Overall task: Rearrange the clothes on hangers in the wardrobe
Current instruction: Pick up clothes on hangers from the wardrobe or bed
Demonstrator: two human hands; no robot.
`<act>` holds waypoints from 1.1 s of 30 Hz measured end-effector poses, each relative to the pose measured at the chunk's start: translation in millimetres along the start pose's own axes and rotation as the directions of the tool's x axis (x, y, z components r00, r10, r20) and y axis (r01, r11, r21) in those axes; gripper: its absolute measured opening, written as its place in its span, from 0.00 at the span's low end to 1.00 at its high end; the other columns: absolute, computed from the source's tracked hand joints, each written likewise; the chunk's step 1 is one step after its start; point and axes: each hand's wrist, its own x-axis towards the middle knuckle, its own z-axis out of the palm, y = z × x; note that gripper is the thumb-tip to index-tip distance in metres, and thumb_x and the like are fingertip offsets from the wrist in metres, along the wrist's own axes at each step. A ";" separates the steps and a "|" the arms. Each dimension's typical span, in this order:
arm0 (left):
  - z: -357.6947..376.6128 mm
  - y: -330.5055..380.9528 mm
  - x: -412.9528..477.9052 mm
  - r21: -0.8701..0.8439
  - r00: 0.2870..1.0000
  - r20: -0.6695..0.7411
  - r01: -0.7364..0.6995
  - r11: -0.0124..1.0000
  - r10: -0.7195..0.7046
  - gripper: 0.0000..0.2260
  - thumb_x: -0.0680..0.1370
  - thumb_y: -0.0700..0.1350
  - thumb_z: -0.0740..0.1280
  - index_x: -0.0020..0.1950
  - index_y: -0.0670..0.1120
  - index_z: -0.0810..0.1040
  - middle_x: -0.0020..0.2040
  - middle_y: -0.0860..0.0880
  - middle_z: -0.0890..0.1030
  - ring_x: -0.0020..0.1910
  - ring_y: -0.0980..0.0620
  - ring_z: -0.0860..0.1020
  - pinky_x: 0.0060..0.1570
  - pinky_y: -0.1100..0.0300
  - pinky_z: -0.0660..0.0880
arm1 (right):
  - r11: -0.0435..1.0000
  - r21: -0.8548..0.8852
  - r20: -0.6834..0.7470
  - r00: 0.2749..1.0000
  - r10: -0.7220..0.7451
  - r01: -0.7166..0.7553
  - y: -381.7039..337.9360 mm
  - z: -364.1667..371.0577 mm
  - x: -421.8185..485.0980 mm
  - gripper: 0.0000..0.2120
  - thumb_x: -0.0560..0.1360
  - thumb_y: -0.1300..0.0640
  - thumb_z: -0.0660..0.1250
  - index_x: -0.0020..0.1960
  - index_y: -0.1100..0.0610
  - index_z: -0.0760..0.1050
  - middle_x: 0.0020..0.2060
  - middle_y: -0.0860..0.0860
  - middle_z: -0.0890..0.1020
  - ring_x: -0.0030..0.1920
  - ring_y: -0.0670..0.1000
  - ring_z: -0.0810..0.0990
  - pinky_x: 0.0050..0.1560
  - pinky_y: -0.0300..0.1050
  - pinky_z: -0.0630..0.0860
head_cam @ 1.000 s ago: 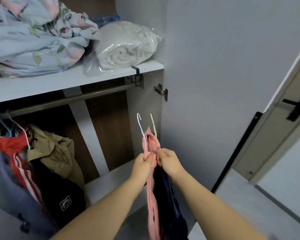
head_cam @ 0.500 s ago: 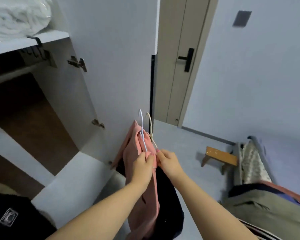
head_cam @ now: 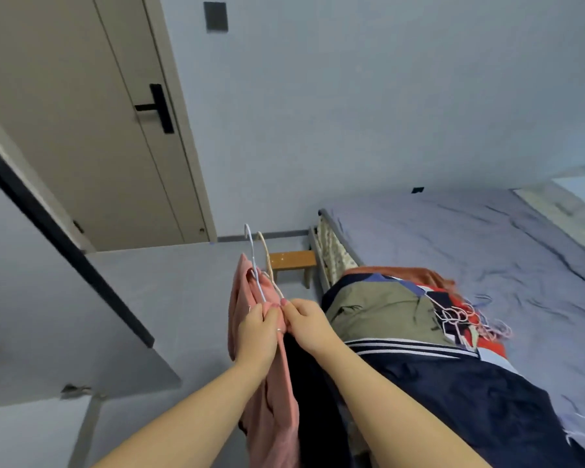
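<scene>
While the left hand's (head_cam: 257, 332) grip clamps the white hanger (head_cam: 253, 263) and the right hand's (head_cam: 306, 324) the cream hanger (head_cam: 267, 258), both stand hook-up, the clothes pile (head_cam: 385, 312) to the right, nearer the right hand.

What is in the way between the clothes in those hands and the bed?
Nothing visible. The left hand and right hand hold two hangers with a pink garment and a dark garment right beside the bed. A pile of clothes lies on its near end; the stool stands farther off.
</scene>
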 end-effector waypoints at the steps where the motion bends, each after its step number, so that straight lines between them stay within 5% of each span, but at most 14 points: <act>1: 21.8 3.2 -3.4 0.020 1.000 0.030 -0.005 1.000 0.005 0.10 0.79 0.45 0.61 0.40 0.46 0.77 0.40 0.47 0.81 0.42 0.49 0.78 0.45 0.53 0.73 | 1.000 0.004 -0.025 1.000 0.009 -0.009 10.8 -20.5 -2.8 0.18 0.81 0.55 0.58 0.33 0.57 0.68 0.27 0.50 0.67 0.31 0.46 0.64 0.35 0.44 0.62; 8: 178.7 23.5 -34.5 0.070 0.973 0.227 -0.052 0.996 0.035 0.11 0.80 0.46 0.60 0.41 0.44 0.76 0.38 0.48 0.80 0.40 0.49 0.77 0.40 0.55 0.71 | 0.995 0.014 -0.217 0.972 0.096 -0.095 84.2 -165.5 -30.6 0.20 0.80 0.54 0.59 0.29 0.52 0.65 0.25 0.45 0.69 0.30 0.46 0.65 0.36 0.44 0.64; 14: 320.5 42.6 -65.7 0.083 0.920 0.389 -0.084 0.993 0.046 0.12 0.80 0.48 0.62 0.41 0.41 0.74 0.38 0.45 0.80 0.37 0.48 0.75 0.42 0.51 0.73 | 0.971 -0.109 -0.422 0.895 0.147 -0.211 140.3 -298.5 -58.2 0.17 0.80 0.57 0.58 0.32 0.56 0.68 0.30 0.51 0.74 0.34 0.50 0.70 0.38 0.49 0.67; 17: 385.0 61.5 -81.7 0.054 0.775 0.629 -0.117 0.992 0.057 0.11 0.81 0.45 0.60 0.40 0.47 0.75 0.38 0.46 0.81 0.31 0.52 0.77 0.41 0.58 0.75 | 0.926 -0.078 -0.603 0.757 0.250 -0.368 168.9 -365.8 -78.8 0.17 0.81 0.57 0.56 0.34 0.57 0.70 0.35 0.55 0.77 0.39 0.55 0.72 0.41 0.48 0.65; 19: 416.3 74.4 -87.3 0.046 0.668 0.742 -0.129 0.991 0.053 0.09 0.82 0.45 0.58 0.48 0.48 0.77 0.46 0.48 0.81 0.39 0.53 0.80 0.48 0.58 0.76 | 0.898 0.019 -0.722 0.615 0.316 -0.439 187.7 -403.8 -95.2 0.15 0.82 0.55 0.54 0.41 0.60 0.73 0.42 0.58 0.79 0.45 0.59 0.75 0.44 0.48 0.64; 22: 440.0 85.5 -80.3 0.089 0.615 0.786 -0.221 0.971 0.068 0.09 0.82 0.48 0.58 0.47 0.47 0.76 0.45 0.47 0.79 0.42 0.53 0.76 0.45 0.63 0.72 | 0.874 0.088 -0.827 0.454 0.332 -0.478 203.7 -440.7 -115.4 0.14 0.82 0.54 0.54 0.48 0.61 0.74 0.48 0.62 0.79 0.50 0.62 0.75 0.49 0.52 0.67; 26: 432.8 70.7 -59.7 0.183 0.675 0.738 -0.222 0.958 0.016 0.13 0.82 0.44 0.58 0.38 0.49 0.74 0.46 0.45 0.80 0.45 0.49 0.76 0.56 0.51 0.74 | 0.879 0.007 -0.826 0.493 0.274 -0.476 206.4 -444.8 -122.4 0.11 0.81 0.56 0.56 0.45 0.58 0.74 0.46 0.61 0.80 0.45 0.59 0.74 0.46 0.50 0.67; 30: 385.9 53.0 -39.4 0.200 0.724 0.690 -0.175 0.964 -0.011 0.11 0.83 0.44 0.57 0.43 0.47 0.74 0.45 0.48 0.79 0.43 0.52 0.77 0.48 0.59 0.74 | 0.879 -0.028 -0.796 0.543 0.268 -0.475 203.6 -415.5 -103.2 0.12 0.79 0.56 0.57 0.43 0.61 0.75 0.42 0.57 0.80 0.44 0.59 0.75 0.42 0.48 0.68; 33: 337.4 44.5 -13.0 0.224 0.799 0.601 -0.157 0.962 -0.010 0.12 0.82 0.48 0.57 0.43 0.49 0.76 0.44 0.50 0.81 0.42 0.50 0.78 0.51 0.54 0.76 | 0.889 -0.121 -0.739 0.638 0.215 -0.441 180.6 -378.4 -74.0 0.15 0.79 0.58 0.58 0.34 0.59 0.69 0.34 0.55 0.76 0.39 0.58 0.73 0.38 0.47 0.63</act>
